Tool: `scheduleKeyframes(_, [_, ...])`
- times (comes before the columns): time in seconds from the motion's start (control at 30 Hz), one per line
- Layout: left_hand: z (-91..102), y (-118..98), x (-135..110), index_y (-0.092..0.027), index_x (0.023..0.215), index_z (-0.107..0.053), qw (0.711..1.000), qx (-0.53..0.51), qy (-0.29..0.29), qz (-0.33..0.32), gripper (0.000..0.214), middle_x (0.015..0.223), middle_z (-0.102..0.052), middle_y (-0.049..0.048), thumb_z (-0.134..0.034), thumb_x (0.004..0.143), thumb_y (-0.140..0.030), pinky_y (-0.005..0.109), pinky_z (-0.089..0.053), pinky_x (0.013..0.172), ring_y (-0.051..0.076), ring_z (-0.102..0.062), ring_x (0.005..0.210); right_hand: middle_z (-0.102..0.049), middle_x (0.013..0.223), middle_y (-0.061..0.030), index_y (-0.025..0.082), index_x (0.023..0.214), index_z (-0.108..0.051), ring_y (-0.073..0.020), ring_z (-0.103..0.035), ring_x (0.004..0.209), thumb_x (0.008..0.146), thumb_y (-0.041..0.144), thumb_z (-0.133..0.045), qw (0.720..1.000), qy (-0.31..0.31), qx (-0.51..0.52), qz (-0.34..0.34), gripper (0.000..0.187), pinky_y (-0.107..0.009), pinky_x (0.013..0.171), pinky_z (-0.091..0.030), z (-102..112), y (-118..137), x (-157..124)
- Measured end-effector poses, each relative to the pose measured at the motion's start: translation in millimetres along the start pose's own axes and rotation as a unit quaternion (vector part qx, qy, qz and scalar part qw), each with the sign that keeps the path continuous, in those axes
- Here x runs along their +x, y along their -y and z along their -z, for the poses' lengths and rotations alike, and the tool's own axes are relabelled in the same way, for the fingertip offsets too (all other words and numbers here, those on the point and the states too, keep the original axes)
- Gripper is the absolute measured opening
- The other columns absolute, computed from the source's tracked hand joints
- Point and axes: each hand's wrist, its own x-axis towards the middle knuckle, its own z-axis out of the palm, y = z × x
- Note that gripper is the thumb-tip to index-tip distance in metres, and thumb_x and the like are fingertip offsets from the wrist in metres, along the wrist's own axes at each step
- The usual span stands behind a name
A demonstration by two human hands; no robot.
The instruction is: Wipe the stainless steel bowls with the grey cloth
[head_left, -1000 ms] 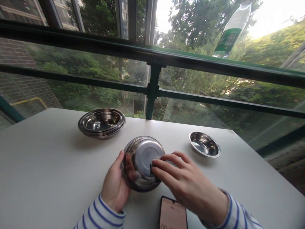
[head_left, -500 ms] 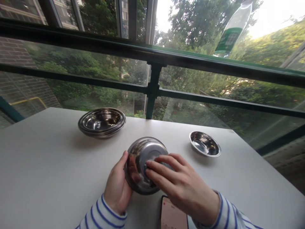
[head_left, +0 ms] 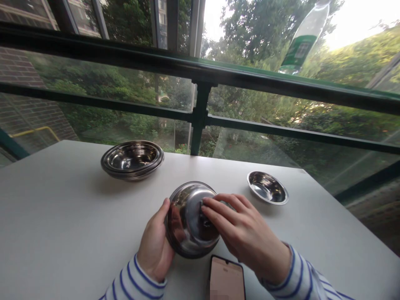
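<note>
A shiny stainless steel bowl (head_left: 184,216) is held bottom-up above the table. My left hand (head_left: 156,241) grips its left rim, the thumb on the outer wall and the other fingers mostly hidden beneath. Over the bowl's base, my right hand (head_left: 243,229) has its fingers bent and pressed together, fingertips against the metal. A small dark edge shows at those fingertips, too little to name; a dark patch, perhaps a reflection, lies below it.
A stack of several steel bowls (head_left: 133,160) stands back left on the white table (head_left: 78,225). One steel bowl (head_left: 268,188) sits upright at the right. A phone (head_left: 227,277) lies near the front. On the green railing (head_left: 243,77) stands a plastic bottle (head_left: 300,50).
My right fingertips have moved slightly right and up across the bowl's base, uncovering more of it. The held bowl has shifted and turned a little. More of the phone shows.
</note>
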Motion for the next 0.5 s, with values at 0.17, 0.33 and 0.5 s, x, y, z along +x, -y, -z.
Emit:
scheduleKeyframes(0.17, [-0.2,-0.2,0.4,-0.009,0.069,-0.065,0.999,-0.009,0.033,0.019,0.024,0.059,-0.068,0.0049,-0.05,0.086,-0.016,0.018,-0.053,0.049,0.01,-0.063,0.049,-0.058,0.123,-0.0058,0.015,0.115,-0.056,-0.0219,-0.049,0.108,0.093,0.014,-0.038,0.999,-0.002,0.027,0.034,0.029,-0.039,0.085,-0.041,0.5,1.1,1.1])
scheduleKeyframes(0.33, [-0.7,0.7,3.8,-0.01,0.073,-0.066,1.0,-0.002,0.02,0.0,0.02,0.06,-0.069,0.0044,-0.051,0.085,-0.015,0.018,-0.054,0.051,0.011,-0.064,0.05,-0.058,0.123,-0.009,0.014,0.116,-0.056,-0.0238,-0.049,0.108,0.092,0.014,-0.039,1.0,-0.019,-0.002,-0.012,0.03,-0.039,0.084,-0.042,-3.2,3.0,1.5])
scheduleKeyframes(0.5, [0.7,2.4,0.3,-0.01,0.074,-0.067,0.998,0.004,0.063,0.02,0.019,0.061,-0.069,0.0052,-0.053,0.084,-0.017,0.017,-0.054,0.054,0.011,-0.065,0.054,-0.055,0.128,-0.0026,0.018,0.12,-0.054,-0.0212,-0.046,0.111,0.093,0.017,-0.04,0.998,-0.026,0.031,0.049,0.03,-0.037,0.09,-0.038,-7.5,8.7,4.0])
